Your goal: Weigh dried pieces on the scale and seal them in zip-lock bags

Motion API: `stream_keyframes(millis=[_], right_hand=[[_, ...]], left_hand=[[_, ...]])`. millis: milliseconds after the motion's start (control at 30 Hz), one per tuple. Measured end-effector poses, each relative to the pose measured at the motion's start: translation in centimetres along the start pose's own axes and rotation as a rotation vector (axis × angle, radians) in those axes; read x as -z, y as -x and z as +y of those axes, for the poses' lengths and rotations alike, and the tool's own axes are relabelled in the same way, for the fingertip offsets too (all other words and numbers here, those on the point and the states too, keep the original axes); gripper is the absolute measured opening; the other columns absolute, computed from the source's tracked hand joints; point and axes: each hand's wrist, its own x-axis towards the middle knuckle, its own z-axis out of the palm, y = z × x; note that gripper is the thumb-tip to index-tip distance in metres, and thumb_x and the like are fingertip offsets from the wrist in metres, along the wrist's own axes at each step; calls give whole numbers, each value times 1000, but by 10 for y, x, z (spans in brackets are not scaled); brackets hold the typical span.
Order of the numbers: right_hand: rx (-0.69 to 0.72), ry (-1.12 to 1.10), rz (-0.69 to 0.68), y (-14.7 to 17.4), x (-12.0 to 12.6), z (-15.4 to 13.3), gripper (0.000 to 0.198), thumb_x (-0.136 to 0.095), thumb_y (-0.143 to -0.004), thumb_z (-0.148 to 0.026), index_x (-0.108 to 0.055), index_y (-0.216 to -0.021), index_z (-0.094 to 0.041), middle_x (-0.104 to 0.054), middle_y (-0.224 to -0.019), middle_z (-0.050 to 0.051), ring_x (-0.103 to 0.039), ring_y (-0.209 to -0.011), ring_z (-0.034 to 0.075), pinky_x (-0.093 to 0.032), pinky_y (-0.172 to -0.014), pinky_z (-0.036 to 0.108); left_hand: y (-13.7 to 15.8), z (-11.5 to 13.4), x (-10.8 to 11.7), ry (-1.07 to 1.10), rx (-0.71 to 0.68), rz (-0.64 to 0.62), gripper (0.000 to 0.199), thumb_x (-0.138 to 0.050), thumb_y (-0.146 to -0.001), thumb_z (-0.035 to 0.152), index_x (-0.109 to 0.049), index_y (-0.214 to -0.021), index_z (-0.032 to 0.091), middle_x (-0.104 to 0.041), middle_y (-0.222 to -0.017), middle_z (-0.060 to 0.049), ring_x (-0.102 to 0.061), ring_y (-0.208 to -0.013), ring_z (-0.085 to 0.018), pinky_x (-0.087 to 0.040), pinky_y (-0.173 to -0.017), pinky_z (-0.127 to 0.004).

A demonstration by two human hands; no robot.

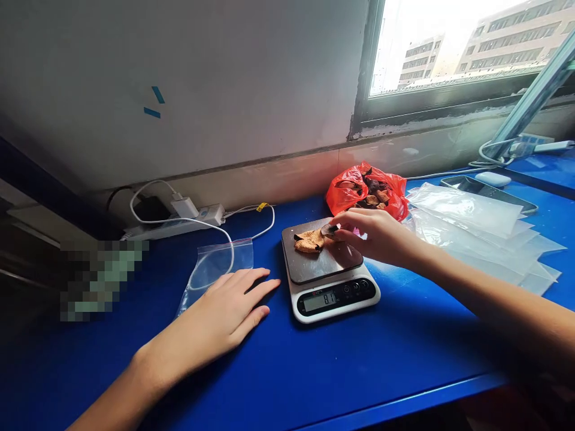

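Note:
A white kitchen scale (332,293) with a metal plate stands on the blue table, its display showing what looks like 81. Tan, dark-edged dried slices (309,240) lie on the plate. Over the plate's right side, my right hand (366,230) pinches a small dark dried slice (329,230) between thumb and fingers. My left hand (229,302) rests flat on the table left of the scale, fingers spread and holding nothing. Partly under it lies a clear zip bag (242,254). Behind the scale, a red plastic bag (398,190) sits open with more dried pieces inside.
A stack of translucent plastic bags (480,239) lies to the right, with a dark phone-like object (512,194) behind it. A power strip (209,214) with a white charger (185,207) and loose cable runs along the wall. The table's front edge (404,404) is near.

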Motion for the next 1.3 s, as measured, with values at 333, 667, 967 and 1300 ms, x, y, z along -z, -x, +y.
stream_keyframes(millis=[333, 667, 967, 1300], right_hand=[[-168, -141, 272, -3, 2, -11, 18, -52, -92, -33, -60, -97, -17, -71, -78, 4, -61, -60, 13, -44, -59, 24], [-508, 202, 237, 1, 7, 85, 17, -53, -93, -24, -59, -103, -11, -65, -96, 11, -62, -82, 17, -51, -71, 30], [-416, 415, -40, 14, -11, 114, 24, -57, -95, -35, -63, -104, -14, -63, -106, 7, -61, -95, 17, -52, -86, 37], [-334, 477, -104, 13, -7, 120, 22, -56, -96, -35, -64, -97, -15, -64, -98, 7, -61, -85, 13, -53, -78, 29]], left_hand=[[2, -4, -5, -11, -8, 31, 39, -42, -99, 32, -53, -136, 27, -55, -137, -7, -53, -124, -26, -44, -106, -46], [3, -2, -5, 2, 28, -16, 42, -41, -98, 33, -51, -138, 27, -52, -142, -8, -50, -127, -28, -41, -107, -49], [3, 5, 0, -51, 42, -84, 44, -42, -99, 33, -47, -142, 25, -49, -146, -10, -47, -131, -30, -41, -107, -50], [5, 4, -4, -58, 39, -72, 44, -41, -99, 33, -46, -142, 25, -47, -147, -10, -46, -133, -30, -40, -108, -51]])
